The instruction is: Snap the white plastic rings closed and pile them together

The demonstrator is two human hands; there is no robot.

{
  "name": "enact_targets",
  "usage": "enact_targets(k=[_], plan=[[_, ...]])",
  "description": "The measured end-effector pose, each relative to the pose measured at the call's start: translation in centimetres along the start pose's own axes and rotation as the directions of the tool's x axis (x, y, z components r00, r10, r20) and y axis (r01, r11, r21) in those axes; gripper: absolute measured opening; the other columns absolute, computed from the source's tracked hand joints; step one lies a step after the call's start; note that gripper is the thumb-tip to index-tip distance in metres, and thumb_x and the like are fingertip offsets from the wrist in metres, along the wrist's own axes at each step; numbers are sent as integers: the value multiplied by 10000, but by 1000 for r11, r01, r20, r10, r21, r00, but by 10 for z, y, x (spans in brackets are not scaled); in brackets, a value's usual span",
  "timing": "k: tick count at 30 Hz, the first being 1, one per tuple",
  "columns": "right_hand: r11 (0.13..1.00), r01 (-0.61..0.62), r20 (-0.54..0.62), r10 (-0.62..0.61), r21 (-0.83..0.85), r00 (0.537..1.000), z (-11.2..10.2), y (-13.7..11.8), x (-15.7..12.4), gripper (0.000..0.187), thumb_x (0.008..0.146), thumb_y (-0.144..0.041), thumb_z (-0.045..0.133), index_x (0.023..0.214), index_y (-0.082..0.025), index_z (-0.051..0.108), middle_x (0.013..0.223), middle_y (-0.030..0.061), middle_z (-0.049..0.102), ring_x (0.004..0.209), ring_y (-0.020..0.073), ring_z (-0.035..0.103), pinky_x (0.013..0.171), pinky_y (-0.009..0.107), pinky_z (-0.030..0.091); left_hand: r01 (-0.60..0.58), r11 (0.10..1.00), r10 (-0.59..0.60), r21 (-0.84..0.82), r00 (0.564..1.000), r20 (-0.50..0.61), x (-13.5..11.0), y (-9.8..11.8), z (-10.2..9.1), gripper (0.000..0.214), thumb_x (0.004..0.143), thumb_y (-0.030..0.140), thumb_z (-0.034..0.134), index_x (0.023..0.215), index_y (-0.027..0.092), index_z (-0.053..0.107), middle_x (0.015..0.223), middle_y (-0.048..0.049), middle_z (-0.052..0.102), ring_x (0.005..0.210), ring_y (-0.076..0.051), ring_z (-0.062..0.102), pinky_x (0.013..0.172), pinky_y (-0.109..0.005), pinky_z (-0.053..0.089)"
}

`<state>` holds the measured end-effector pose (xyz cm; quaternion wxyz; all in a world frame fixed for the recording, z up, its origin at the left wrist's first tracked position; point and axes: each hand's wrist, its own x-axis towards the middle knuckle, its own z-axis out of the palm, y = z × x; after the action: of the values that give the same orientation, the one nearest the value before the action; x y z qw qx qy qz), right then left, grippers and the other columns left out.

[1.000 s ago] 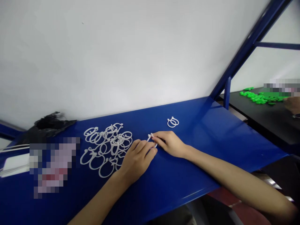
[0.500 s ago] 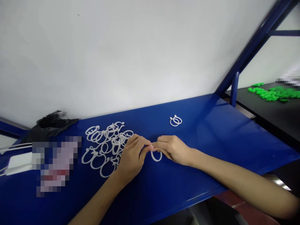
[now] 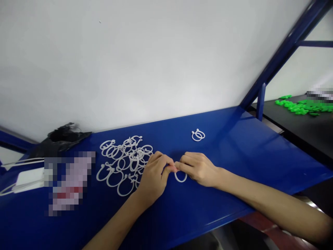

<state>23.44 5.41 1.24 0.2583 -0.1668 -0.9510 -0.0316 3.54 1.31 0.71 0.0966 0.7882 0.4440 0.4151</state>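
Note:
Between my two hands is a white plastic ring (image 3: 180,181), its lower curve showing below the fingers. My left hand (image 3: 156,173) pinches the ring's upper end from the left, thumb against fingertips. From the right, my right hand (image 3: 199,169) closes on the same end, and the fingertips of both hands meet there. The fingers hide that part of the ring. Just left of my left hand lies a loose pile of similar white rings (image 3: 115,178) with small knobbed ends. Two overlapping white rings (image 3: 198,135) rest farther back, beyond my right hand.
The blue table (image 3: 223,139) meets a pale wall (image 3: 166,62). At the left are a black plastic bag (image 3: 66,137), a white flat object with cords (image 3: 28,180) and a blurred-out pinkish item (image 3: 75,177). Green pieces (image 3: 299,107) lie on a black table at the right.
The view has shifted slightly, so everything sits a little farther right. My right fingers have closed in over the ring's top, and less of the ring shows.

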Motion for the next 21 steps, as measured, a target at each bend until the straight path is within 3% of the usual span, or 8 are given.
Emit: enact_targets(k=[3,7,11,13,15,17,19,21], plan=[[982,-106,-36,113,158,993,5,5,2,330,1057,-256,354,1080,-141,662,790,59,633,689,155,553,619,274,456,-38,998,40,54,998,-38,3,-4,0,149,948,134,537,821,211,542,757,29,620,765,-146,567,740,-291,468],[864,-232,-74,294,447,953,4,15,7,208,1001,-299,528,1110,-171,651,952,72,700,859,166,628,767,296,526,-132,967,143,217,989,-33,7,-9,-2,109,964,164,534,864,207,547,797,16,666,794,-166,574,778,-320,464],[834,-291,-18,339,468,941,-3,30,7,123,960,-266,593,1017,-201,681,923,40,706,803,155,611,754,301,520,-156,917,167,366,986,2,9,-14,-5,61,963,191,539,1006,193,582,955,-27,711,905,-200,600,861,-361,465],[851,-346,-80,407,395,910,-5,44,4,116,951,-265,600,1005,-207,685,951,44,700,825,163,616,781,319,515,-84,877,98,473,995,-5,9,-18,-7,159,959,232,543,1098,170,591,1048,-70,704,990,-239,599,893,-398,464],[851,-456,-192,509,262,839,-5,61,-1,110,946,-249,596,978,-209,693,994,58,688,931,197,620,847,355,503,23,812,-22,583,1000,-9,8,-24,-10,261,949,309,554,1150,150,605,1140,-111,679,1073,-295,576,919,-452,455],[774,-612,-242,632,159,736,-4,80,-7,97,920,-241,617,947,-203,702,1036,74,667,955,219,617,862,376,500,104,746,-143,658,990,6,6,-31,-13,345,938,403,554,1148,141,634,1200,-136,652,1125,-344,544,935,-501,443],[661,-746,-232,741,85,630,-3,96,-13,93,889,-260,648,917,-201,715,1014,76,649,896,224,618,812,372,505,138,711,-222,690,974,35,5,-35,-15,394,934,462,535,1124,141,661,1207,-143,644,1145,-364,527,948,-526,433],[586,-808,-172,804,61,569,-2,105,-17,101,878,-257,646,906,-196,721,976,71,644,834,208,619,777,352,500,150,700,-260,698,964,54,4,-37,-16,401,936,467,520,1109,140,673,1193,-140,648,1147,-363,525,958,-528,428]])
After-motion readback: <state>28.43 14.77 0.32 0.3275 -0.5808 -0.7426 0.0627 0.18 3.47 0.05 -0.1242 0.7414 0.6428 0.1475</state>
